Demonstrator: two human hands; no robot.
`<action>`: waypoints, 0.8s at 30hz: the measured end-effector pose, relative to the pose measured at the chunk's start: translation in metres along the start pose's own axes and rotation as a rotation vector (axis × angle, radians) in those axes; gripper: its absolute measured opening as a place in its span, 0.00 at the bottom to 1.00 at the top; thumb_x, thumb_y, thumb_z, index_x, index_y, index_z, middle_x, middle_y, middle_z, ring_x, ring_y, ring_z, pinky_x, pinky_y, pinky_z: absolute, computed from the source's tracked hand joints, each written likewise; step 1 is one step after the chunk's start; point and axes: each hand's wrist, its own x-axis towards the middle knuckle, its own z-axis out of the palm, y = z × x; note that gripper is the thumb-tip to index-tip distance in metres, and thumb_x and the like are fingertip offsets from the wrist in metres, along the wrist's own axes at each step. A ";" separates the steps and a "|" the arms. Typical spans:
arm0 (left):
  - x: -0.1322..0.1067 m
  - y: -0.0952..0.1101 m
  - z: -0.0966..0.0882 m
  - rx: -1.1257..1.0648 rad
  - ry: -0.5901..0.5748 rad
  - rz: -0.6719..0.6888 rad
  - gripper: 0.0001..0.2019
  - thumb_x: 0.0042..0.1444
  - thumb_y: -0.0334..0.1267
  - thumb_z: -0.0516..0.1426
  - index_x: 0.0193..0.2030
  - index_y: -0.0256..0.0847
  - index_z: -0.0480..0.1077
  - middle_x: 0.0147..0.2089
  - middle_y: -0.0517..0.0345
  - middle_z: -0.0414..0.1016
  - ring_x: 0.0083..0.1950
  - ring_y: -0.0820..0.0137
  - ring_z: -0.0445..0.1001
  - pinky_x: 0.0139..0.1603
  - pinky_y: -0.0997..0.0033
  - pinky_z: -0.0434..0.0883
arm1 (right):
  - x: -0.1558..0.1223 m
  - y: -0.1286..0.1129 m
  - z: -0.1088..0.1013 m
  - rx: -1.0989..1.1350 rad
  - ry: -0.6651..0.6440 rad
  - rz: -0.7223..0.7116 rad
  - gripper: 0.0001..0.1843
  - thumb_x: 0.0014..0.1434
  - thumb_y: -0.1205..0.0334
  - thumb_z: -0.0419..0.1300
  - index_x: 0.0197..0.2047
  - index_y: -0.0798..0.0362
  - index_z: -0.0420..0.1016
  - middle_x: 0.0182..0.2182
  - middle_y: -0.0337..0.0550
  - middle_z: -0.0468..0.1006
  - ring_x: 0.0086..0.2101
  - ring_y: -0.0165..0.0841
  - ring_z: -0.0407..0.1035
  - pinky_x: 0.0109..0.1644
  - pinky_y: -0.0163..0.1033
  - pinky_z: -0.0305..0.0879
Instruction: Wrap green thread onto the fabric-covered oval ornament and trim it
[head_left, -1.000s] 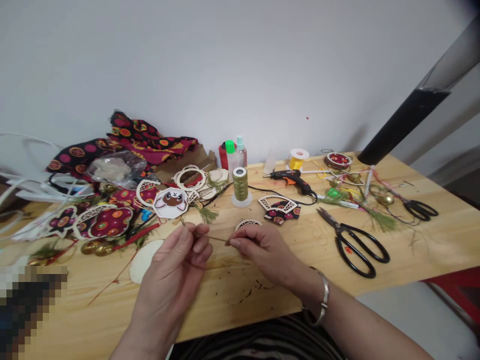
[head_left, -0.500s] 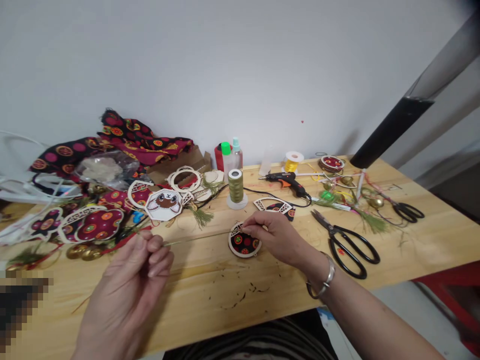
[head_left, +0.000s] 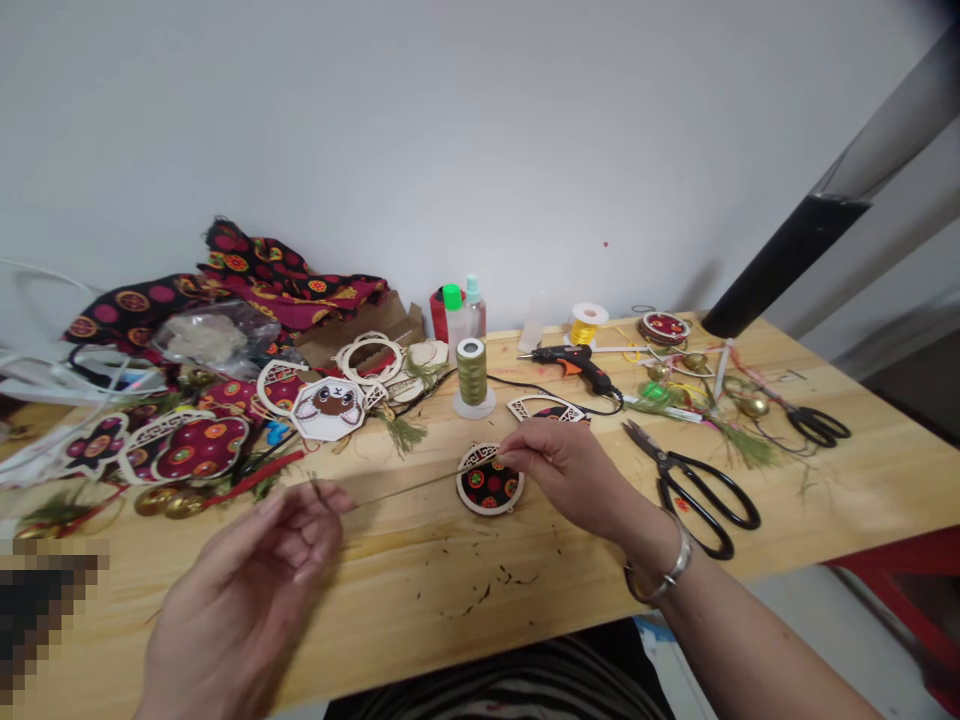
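A thin olive-green thread [head_left: 420, 486] runs taut between my two hands. My left hand [head_left: 262, 575], low on the left, has its fingers curled, with the thread's end looped over the fingertips. My right hand [head_left: 562, 478] pinches the other end between thumb and forefinger. Just below and beside those right fingertips lies a round wooden-rimmed ornament [head_left: 491, 490] with black patterned fabric and a fretwork top; the thread crosses above its upper part. Behind it, a cone of olive thread [head_left: 472, 378] stands upright. A fan-shaped wooden piece [head_left: 546, 408] is partly hidden behind my right hand.
Large black-handled scissors [head_left: 686, 490] lie right of my right hand. Behind are a glue gun [head_left: 574, 362] with its cord and a yellow spool [head_left: 586, 325]. Ornaments, golden bells [head_left: 184, 503] and patterned fabric [head_left: 285, 275] crowd the left. Dark scraps [head_left: 487, 590] lie in front.
My left hand has turned and loosened from a closed pinch, with the thread now over its fingers. My right hand has shifted slightly right, drawing the thread along above the ornament.
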 end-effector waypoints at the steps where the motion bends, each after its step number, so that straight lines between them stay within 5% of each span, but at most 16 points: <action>1: -0.001 0.001 0.000 0.088 -0.012 0.058 0.06 0.47 0.31 0.58 0.30 0.31 0.76 0.30 0.50 0.75 0.22 0.77 0.63 0.17 0.81 0.66 | -0.001 -0.001 -0.002 -0.022 -0.006 -0.021 0.08 0.58 0.68 0.57 0.29 0.54 0.75 0.25 0.37 0.75 0.29 0.26 0.67 0.34 0.31 0.60; 3: -0.005 0.003 0.003 0.320 0.009 0.281 0.09 0.51 0.36 0.57 0.34 0.36 0.77 0.36 0.54 0.76 0.26 0.76 0.65 0.19 0.82 0.67 | -0.003 -0.004 -0.004 -0.055 -0.013 -0.061 0.08 0.58 0.69 0.57 0.29 0.54 0.75 0.26 0.37 0.75 0.29 0.26 0.66 0.35 0.31 0.60; 5: -0.012 0.004 0.008 0.662 0.174 0.597 0.09 0.52 0.36 0.58 0.40 0.49 0.76 0.51 0.66 0.73 0.46 0.67 0.70 0.36 0.76 0.72 | -0.005 -0.007 -0.005 -0.071 -0.030 -0.090 0.08 0.59 0.70 0.56 0.30 0.55 0.75 0.27 0.37 0.74 0.29 0.26 0.66 0.36 0.31 0.59; 7: -0.020 0.003 0.015 0.909 0.222 0.817 0.13 0.53 0.38 0.58 0.46 0.54 0.73 0.62 0.72 0.63 0.59 0.63 0.62 0.54 0.64 0.65 | -0.006 -0.010 -0.004 -0.089 -0.059 -0.108 0.08 0.59 0.70 0.56 0.30 0.55 0.74 0.27 0.38 0.74 0.30 0.26 0.66 0.36 0.31 0.59; 10: -0.024 -0.004 0.026 0.960 -0.028 0.962 0.12 0.54 0.37 0.57 0.46 0.50 0.75 0.57 0.64 0.69 0.57 0.62 0.65 0.63 0.61 0.54 | -0.006 -0.015 0.000 -0.115 -0.113 -0.128 0.09 0.60 0.71 0.55 0.30 0.55 0.74 0.27 0.38 0.73 0.30 0.26 0.65 0.37 0.31 0.59; 12: -0.023 -0.012 0.034 0.914 -0.257 0.897 0.11 0.53 0.37 0.58 0.43 0.47 0.77 0.54 0.58 0.73 0.56 0.61 0.67 0.62 0.64 0.55 | -0.006 -0.019 0.002 -0.136 -0.154 -0.136 0.10 0.60 0.72 0.53 0.31 0.55 0.74 0.29 0.39 0.74 0.31 0.26 0.65 0.38 0.31 0.59; 15: -0.020 -0.027 0.046 0.841 -0.442 0.695 0.12 0.56 0.35 0.55 0.45 0.47 0.76 0.52 0.57 0.75 0.56 0.63 0.68 0.59 0.68 0.59 | -0.006 -0.024 0.004 -0.200 -0.219 -0.165 0.10 0.61 0.72 0.52 0.32 0.56 0.73 0.31 0.41 0.75 0.33 0.28 0.66 0.40 0.33 0.59; 19: -0.016 -0.043 0.053 0.866 -0.553 0.459 0.13 0.58 0.39 0.53 0.48 0.47 0.74 0.46 0.56 0.78 0.50 0.63 0.72 0.52 0.66 0.66 | -0.007 -0.027 0.004 -0.252 -0.243 -0.216 0.10 0.59 0.73 0.53 0.30 0.56 0.73 0.31 0.42 0.75 0.33 0.30 0.66 0.39 0.33 0.59; 24: -0.017 -0.048 0.050 0.933 -0.615 0.320 0.16 0.59 0.42 0.51 0.50 0.44 0.73 0.25 0.60 0.73 0.28 0.68 0.71 0.33 0.70 0.69 | -0.009 -0.023 0.004 -0.253 -0.265 -0.251 0.11 0.60 0.73 0.52 0.30 0.55 0.73 0.31 0.41 0.75 0.33 0.29 0.65 0.40 0.33 0.58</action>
